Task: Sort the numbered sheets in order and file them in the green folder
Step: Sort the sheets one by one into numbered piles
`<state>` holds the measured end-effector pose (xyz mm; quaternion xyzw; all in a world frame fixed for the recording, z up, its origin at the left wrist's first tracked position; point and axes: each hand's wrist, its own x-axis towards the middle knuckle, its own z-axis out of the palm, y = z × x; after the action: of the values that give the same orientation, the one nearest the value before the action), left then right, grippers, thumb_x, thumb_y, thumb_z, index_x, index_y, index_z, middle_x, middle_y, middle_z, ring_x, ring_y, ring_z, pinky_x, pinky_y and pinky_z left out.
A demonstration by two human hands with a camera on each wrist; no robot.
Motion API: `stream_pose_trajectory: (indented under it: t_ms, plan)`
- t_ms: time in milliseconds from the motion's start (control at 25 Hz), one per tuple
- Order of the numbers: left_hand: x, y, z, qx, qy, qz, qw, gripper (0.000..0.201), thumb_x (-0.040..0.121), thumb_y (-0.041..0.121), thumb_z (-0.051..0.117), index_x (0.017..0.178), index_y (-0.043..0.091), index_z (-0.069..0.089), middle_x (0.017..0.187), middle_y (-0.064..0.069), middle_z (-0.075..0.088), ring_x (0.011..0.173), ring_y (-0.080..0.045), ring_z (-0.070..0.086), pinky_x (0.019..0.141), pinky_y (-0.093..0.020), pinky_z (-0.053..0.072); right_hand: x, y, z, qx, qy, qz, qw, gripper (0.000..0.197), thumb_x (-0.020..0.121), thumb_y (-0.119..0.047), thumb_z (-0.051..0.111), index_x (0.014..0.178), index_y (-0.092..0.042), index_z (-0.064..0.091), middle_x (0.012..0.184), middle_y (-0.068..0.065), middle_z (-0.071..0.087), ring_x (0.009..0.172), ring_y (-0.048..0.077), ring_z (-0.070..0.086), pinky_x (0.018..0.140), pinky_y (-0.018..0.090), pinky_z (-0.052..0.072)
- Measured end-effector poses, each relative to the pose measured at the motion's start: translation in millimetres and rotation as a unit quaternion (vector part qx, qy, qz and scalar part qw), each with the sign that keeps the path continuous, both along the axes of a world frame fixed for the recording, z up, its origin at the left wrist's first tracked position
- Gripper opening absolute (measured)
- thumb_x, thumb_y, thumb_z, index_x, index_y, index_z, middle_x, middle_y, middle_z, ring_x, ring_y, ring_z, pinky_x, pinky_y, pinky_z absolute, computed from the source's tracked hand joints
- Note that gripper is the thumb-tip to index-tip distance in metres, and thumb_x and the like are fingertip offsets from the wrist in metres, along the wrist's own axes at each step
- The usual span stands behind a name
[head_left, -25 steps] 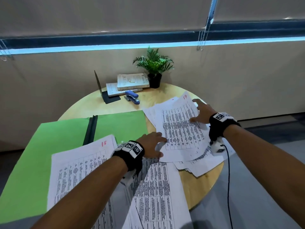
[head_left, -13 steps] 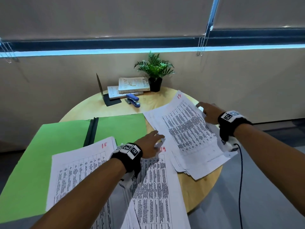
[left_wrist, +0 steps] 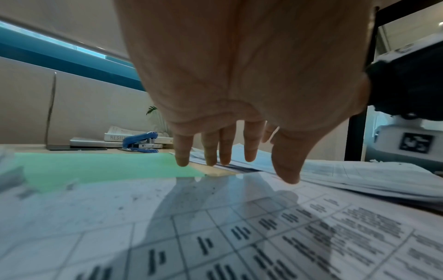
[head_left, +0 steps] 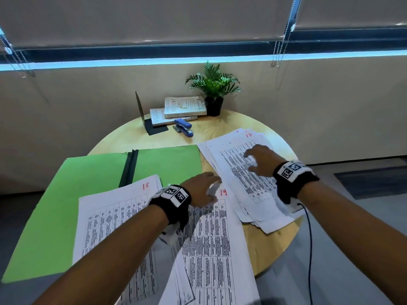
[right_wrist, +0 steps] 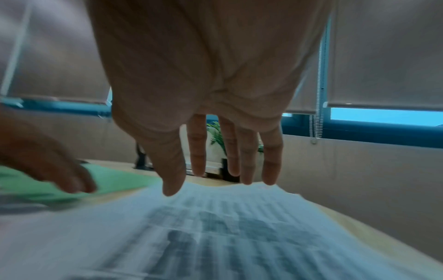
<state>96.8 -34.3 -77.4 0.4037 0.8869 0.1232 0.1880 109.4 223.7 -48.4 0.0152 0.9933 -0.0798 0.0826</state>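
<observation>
Since the earlier frames, the right hand (head_left: 261,160) has moved from the far edge of the right-hand stack of sheets (head_left: 248,179) onto its top page, marked 17 in red, and that page has come down to lie flat and squared on the stack. Its fingers are spread and relaxed, gripping nothing; whether they touch the page cannot be told. The left hand (head_left: 201,190) has stayed at the top edge of the sheet marked 19 (head_left: 217,238), fingers extended and released, hovering just above the paper in the left wrist view.

Task status, as judged: sorting is in progress. The green folder (head_left: 88,194) lies open on the left of the tabletop (head_left: 220,130), partly overhanging its edge. A sheet marked 15 (head_left: 114,216) overlaps the near part of the folder. Three groups of sheets are still separate; no sheet appears to be filed. Remaining: merge in number order, then file.
</observation>
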Motion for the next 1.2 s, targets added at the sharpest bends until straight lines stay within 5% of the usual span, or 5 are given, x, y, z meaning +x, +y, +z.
stream_pose_trajectory:
  t_ms: [240, 720, 880, 1200]
  plan:
    - [-8, -45, 11, -0.001, 0.026, 0.086, 0.996, 0.066, 0.086, 0.036, 0.068, 0.143, 0.023, 0.038, 0.145, -0.003, 0.042, 0.131, -0.024, 0.041, 0.108, -0.037, 0.036, 45, -82, -10, -0.068, -0.025, 0.104, 0.992, 0.042, 0.084, -0.044, 0.069, 0.121, -0.027, 0.06, 0.131, 0.003, 0.056, 0.123, 0.023, 0.048, 0.104, 0.04, 0.039]
    - [-18, -161, 12, 0.022, 0.057, 0.29, 0.955, 0.055, 0.09, 0.01, 0.058, 0.142, 0.015, 0.04, 0.15, -0.007, 0.036, 0.137, -0.026, 0.036, 0.112, -0.037, 0.032, 43, -188, -15, -0.067, -0.056, 0.191, 0.978, 0.057, 0.08, -0.041, 0.076, 0.13, -0.022, 0.056, 0.134, 0.003, 0.055, 0.125, 0.024, 0.049, 0.103, 0.04, 0.042]
    - [-17, -189, 4, 0.01, 0.038, 0.347, 0.937, 0.04, 0.083, 0.02, 0.068, 0.12, 0.012, 0.055, 0.13, -0.014, 0.056, 0.109, -0.029, 0.056, 0.095, -0.038, 0.047, 44, -195, -22, -0.048, -0.075, 0.185, 0.979, 0.054, 0.076, -0.043, 0.08, 0.121, -0.021, 0.059, 0.125, 0.002, 0.056, 0.115, 0.024, 0.055, 0.096, 0.043, 0.047]
    - [-11, -203, -8, 0.058, 0.046, 0.354, 0.932, 0.062, 0.07, 0.03, 0.085, 0.122, 0.011, 0.058, 0.119, -0.007, 0.059, 0.105, -0.022, 0.056, 0.091, -0.031, 0.045, 38, -198, -21, -0.035, -0.094, 0.167, 0.981, 0.067, 0.071, -0.046, 0.082, 0.127, -0.025, 0.052, 0.129, 0.002, 0.053, 0.118, 0.024, 0.052, 0.095, 0.04, 0.046]
